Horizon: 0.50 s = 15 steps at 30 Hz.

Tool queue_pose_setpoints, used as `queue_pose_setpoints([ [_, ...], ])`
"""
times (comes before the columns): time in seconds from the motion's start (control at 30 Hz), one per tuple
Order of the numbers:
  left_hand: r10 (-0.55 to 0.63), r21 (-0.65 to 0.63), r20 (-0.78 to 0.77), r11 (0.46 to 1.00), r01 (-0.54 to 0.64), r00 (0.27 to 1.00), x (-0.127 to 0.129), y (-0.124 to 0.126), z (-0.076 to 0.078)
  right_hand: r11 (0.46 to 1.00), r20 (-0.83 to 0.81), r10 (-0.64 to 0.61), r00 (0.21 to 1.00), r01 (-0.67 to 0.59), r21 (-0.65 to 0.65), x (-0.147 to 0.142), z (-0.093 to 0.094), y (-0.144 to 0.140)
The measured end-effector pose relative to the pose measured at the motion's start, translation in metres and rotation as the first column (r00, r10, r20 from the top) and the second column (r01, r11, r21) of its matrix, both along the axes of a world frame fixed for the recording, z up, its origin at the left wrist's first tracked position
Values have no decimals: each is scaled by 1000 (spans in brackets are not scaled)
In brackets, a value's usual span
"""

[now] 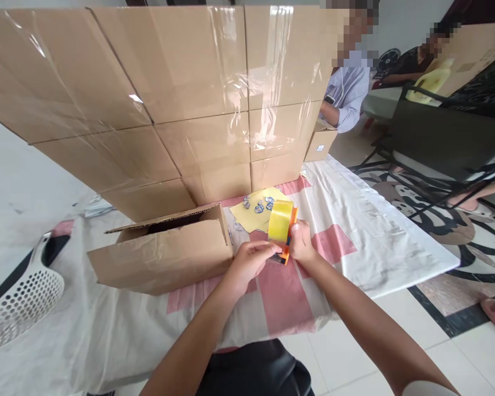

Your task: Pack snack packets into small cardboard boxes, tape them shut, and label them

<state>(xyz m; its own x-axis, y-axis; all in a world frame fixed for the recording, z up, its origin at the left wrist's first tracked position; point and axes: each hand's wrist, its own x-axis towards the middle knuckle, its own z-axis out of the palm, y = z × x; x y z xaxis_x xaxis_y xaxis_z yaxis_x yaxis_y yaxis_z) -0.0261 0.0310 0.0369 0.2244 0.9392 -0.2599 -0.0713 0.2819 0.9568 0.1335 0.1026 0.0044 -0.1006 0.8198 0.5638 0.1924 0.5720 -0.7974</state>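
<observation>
My right hand [301, 240] is wrapped round the orange tape dispenser [294, 215], which carries a wide roll of yellow packing tape [281, 219]. At the dispenser's lower end, my left hand [253, 259] has its thumb and fingers closed at the tape; the exact grip is partly hidden. Just left of my hands lies a cardboard box [165, 254] with a gap along its upper edge. Behind the dispenser, a yellow sheet [253, 209] with blue-edged stickers rests on the pink and white cloth [286, 300].
A wall of taped cartons [202, 60] stands at the back of the table. At left is a white perforated basket [28, 300]. A co-worker in a light shirt [350, 91] is beside a small carton [319, 144]; another person sits farther back near a dark chair [433, 132].
</observation>
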Motion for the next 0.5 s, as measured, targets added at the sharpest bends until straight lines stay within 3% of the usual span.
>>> queue_pose_setpoints([
  [0.1,24,136,-93,991,-11,995,0,0,3,999,-1,-13,1000,13,48,3,0,2],
  [0.17,108,271,-196,961,-52,975,1,-2,-1,998,-7,-22,1000,22,62,3,-2,3],
  [0.33,421,650,-338,752,-115,842,4,-9,-12,997,-35,-45,998,47,56,2,-3,3],
  [0.5,370,680,-362,733,-29,856,9,-14,-7,1000,-32,-12,999,13,29,2,3,0],
])
